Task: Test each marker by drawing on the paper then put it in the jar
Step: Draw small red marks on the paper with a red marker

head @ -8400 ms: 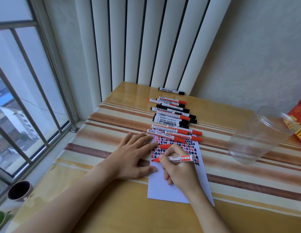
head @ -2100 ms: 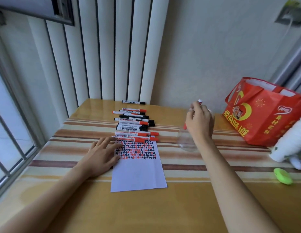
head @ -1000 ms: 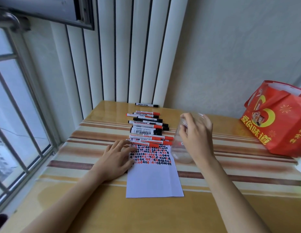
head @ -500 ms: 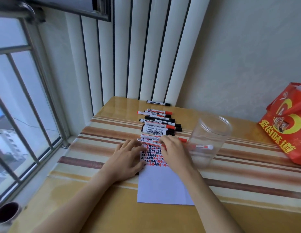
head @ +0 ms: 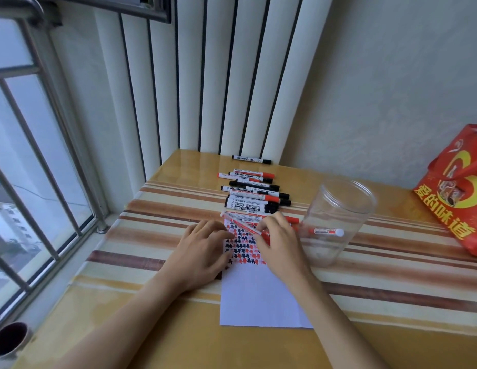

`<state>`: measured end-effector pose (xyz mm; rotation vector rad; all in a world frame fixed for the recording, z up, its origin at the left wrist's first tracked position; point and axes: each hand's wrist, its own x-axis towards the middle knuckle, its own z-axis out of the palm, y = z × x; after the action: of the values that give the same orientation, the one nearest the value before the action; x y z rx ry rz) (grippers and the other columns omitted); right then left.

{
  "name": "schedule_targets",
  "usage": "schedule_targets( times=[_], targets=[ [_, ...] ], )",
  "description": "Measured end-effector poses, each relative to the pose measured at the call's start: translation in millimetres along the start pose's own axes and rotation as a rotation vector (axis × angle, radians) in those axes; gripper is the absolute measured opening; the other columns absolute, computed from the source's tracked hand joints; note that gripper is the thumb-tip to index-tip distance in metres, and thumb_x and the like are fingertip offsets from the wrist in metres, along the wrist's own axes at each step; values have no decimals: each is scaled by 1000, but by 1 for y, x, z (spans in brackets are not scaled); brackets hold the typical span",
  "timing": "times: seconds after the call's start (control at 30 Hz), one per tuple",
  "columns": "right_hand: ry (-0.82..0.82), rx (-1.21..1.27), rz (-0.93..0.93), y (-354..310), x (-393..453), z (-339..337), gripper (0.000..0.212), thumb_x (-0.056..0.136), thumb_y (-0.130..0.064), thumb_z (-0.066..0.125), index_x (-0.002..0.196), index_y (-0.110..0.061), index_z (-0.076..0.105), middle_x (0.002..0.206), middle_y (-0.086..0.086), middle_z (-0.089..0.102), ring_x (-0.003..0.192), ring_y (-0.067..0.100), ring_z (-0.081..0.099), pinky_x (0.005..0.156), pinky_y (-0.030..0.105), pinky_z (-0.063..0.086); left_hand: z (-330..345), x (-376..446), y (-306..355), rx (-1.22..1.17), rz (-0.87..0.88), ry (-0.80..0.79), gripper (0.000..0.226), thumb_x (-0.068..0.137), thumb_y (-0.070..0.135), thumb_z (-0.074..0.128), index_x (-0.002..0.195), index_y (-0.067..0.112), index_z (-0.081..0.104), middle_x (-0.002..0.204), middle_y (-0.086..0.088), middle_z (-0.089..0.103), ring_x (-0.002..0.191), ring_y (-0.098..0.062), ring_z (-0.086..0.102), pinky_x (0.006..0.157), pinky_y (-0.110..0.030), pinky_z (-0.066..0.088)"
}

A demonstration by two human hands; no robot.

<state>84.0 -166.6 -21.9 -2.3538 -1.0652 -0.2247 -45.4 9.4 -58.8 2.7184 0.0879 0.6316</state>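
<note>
Head view: beside the jar (head: 338,222), my right hand (head: 280,243) pinches a light, slick marker (head: 240,225) mid-barrel while my left hand (head: 202,249) lies flat on the paper (head: 258,299).

Right hand (head: 278,242) pinches red marker (head: 241,225) over paper (head: 258,296); left hand (head: 202,249) flat on paper; jar (head: 338,222) beside.

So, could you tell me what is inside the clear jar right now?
One red marker shows through the wall of the clear jar, lying tilted inside. Nothing else is visible in it, though the glare blurs the bottom.
</note>
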Motion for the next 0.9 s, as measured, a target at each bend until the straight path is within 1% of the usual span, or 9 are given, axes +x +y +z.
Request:
schedule_targets(
  times=[0.07,0.13,0.2,0.37,0.5,0.63,0.73,0.8,0.9],
  targets=[
    [38,324,93,-5,-12,1,10,98,-16,68,94,-20,60,94,-8,61,64,4,56,60,18,42,-4,-1,3,-16,23,37,33,98,48,48,122,31,62,121,13,55,113,-10,51,99,-37,39],
    [-57,718,196,-13,-22,3,5,98,-19,68,97,-20,63,88,-6,69,66,9,61,62,22,47,-7,-3,5,-57,53,45,31,99,47,47,123,31,61,120,15,56,111,-9,53,95,-34,40],
    [-151,1047,241,-15,-29,13,11,97,-18,66,104,-10,64,88,1,70,72,14,63,66,22,49,-6,-2,7,-94,93,11,29,101,45,48,125,31,58,120,16,55,110,-9,54,93,-31,41],
    [-165,1235,252,-17,-34,13,23,92,-16,63,112,-5,65,95,7,72,85,17,67,74,24,53,-8,2,12,-138,160,21,22,103,38,46,112,23,59,101,11,57,93,-15,56,80,-34,47],
    [-35,1165,247,1,-33,-5,19,90,-23,71,102,-11,63,82,2,70,78,18,65,69,24,52,-4,5,8,-91,153,65,24,105,39,43,110,19,56,100,8,51,88,-17,50,76,-30,41],
    [-35,716,72,19,-33,-22,14,91,-11,73,84,-17,62,81,-8,66,79,10,63,73,22,49,-2,5,10,-38,188,24,27,108,36,37,107,18,56,103,8,47,87,-12,38,77,-30,37],
    [-46,283,-162,19,-36,-22,5,94,-19,68,93,-20,64,91,-12,65,90,10,63,80,30,51,-4,4,13,11,194,-48,36,108,41,29,100,17,55,100,5,51,86,-19,45,77,-37,42],
    [-82,95,-277,9,-38,-14,17,99,-36,59,104,-20,65,100,-8,63,96,14,60,82,34,50,-4,5,15,26,203,-93,36,108,40,29,98,16,55,100,3,55,88,-23,49,78,-39,43],
    [-45,-13,-342,-7,-41,3,26,103,-39,56,107,-15,65,95,0,64,88,24,62,70,39,47,-6,4,18,-5,204,-107,35,107,36,31,96,13,56,98,-1,59,88,-27,54,77,-42,45]
  ],
)
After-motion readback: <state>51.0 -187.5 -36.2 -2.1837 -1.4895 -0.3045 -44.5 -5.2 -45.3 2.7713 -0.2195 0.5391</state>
